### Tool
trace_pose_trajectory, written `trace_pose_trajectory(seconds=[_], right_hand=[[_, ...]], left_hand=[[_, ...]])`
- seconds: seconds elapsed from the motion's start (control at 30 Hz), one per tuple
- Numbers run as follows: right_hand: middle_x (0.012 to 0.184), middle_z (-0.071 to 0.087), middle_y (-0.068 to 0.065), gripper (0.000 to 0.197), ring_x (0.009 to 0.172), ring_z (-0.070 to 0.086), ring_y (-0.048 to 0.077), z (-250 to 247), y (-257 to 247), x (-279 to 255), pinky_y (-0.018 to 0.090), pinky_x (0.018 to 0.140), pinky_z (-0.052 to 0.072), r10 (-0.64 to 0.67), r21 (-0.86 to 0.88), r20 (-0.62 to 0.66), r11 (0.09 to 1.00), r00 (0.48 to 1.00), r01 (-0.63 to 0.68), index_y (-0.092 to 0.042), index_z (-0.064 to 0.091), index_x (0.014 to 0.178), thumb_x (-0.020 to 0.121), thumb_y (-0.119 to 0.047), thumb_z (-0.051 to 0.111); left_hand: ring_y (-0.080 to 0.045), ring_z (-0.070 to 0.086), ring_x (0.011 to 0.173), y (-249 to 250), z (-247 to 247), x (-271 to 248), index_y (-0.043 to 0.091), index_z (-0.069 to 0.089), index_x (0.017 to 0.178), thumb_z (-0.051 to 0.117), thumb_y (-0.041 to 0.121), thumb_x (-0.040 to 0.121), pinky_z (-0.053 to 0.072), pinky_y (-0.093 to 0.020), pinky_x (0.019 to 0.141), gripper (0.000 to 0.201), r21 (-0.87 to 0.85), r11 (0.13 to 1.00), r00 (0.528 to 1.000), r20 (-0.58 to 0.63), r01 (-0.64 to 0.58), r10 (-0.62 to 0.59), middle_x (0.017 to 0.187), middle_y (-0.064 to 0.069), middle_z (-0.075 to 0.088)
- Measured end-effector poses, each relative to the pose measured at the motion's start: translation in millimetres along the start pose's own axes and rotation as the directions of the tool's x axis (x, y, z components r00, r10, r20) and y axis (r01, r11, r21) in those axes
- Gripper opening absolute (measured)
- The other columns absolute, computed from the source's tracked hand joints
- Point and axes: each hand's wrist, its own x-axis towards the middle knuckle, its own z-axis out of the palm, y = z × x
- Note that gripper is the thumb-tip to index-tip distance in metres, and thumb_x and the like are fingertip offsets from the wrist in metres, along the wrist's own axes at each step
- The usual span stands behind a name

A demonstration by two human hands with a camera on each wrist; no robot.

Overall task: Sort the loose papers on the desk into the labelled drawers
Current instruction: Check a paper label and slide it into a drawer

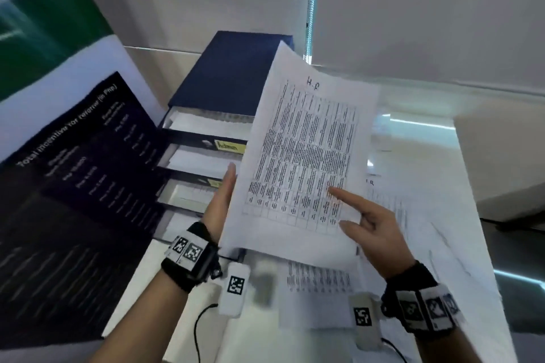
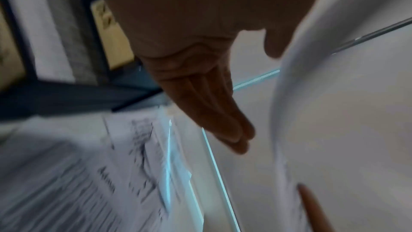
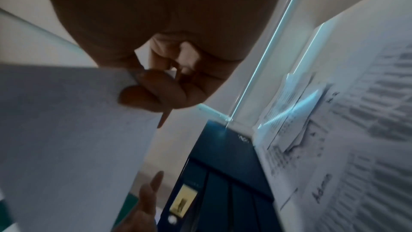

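A printed table sheet marked "H.P" at its top is held up over the desk. My right hand pinches its lower right corner, forefinger stretched on the print; the right wrist view shows the other fingers curled under the sheet. My left hand lies with straight fingers along the sheet's left edge, its fingers beside the curved sheet. Behind stands a dark blue drawer unit with several drawers pulled out, paper inside, and yellow labels; one label reads "Admin". More loose papers cover the desk.
A large dark poster board leans at the left, close to the drawers. A grey box sits at the right. Two white tagged devices with cables lie near the front edge. One desk sheet has "Admin" written on it.
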Motion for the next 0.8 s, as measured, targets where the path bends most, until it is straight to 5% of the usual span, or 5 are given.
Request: trace_pose_trajectory(seconds=[0.23,0.33,0.5,0.63,0.8], right_hand=[[0.102,0.073,0.022,0.05,0.068,0.069,0.038,110,-23,32,0.02,0.061,0.054,0.14,0.114,0.3,0.977,0.944,-0.181,-0.029,0.064,0.127,0.088,0.001,0.063],[0.057,0.068,0.005,0.047,0.043,0.06,0.017,160,-20,30,0.025,0.051,0.05,0.264,0.154,0.481,0.913,0.836,-0.377,-0.021,0.061,0.129,0.089,0.003,0.06],[0.055,0.062,0.005,0.047,0.045,0.06,0.013,215,-8,17,0.023,0.046,0.048,0.317,0.2,0.652,0.804,0.689,-0.559,-0.011,0.059,0.132,0.088,0.002,0.063],[0.064,0.058,0.01,0.046,0.046,0.055,0.015,231,-10,31,0.024,0.049,0.047,0.314,0.305,0.629,0.742,0.711,-0.597,-0.013,0.063,0.129,0.084,-0.002,0.062],[0.109,0.07,0.007,0.042,0.072,0.063,0.025,218,-8,73,0.024,0.056,0.048,0.352,0.382,0.417,0.769,0.838,-0.513,-0.018,0.067,0.122,0.087,0.004,0.057]], left_hand=[[-0.029,0.071,0.095,52,-119,-63,0.007,0.061,0.124,0.066,0.01,0.089,0.06,-0.036,0.078,0.036,0.414,0.904,0.96,-0.19,-0.11,0.204,0.111,-0.016,0.072],[-0.024,0.073,0.083,49,-169,-79,0.01,0.063,0.121,0.062,0.003,0.09,0.061,-0.03,0.069,0.032,0.398,0.917,0.927,-0.334,-0.025,0.17,0.109,-0.02,0.072],[-0.021,0.072,0.083,49,-214,-104,0.012,0.063,0.123,0.06,-0.003,0.089,0.059,-0.024,0.064,0.037,0.283,0.959,0.903,-0.416,0.015,0.109,0.109,-0.017,0.072],[-0.019,0.073,0.089,60,-224,-104,0.017,0.062,0.125,0.058,0.003,0.091,0.057,-0.024,0.065,0.037,0.23,0.971,0.896,-0.417,-0.06,0.154,0.108,-0.009,0.074],[-0.012,0.045,0.044,69,-224,-72,0.026,0.051,0.131,0.058,0.008,0.094,0.028,-0.015,0.034,0.042,0.226,0.97,0.919,-0.355,-0.092,0.17,0.066,-0.009,0.054]])
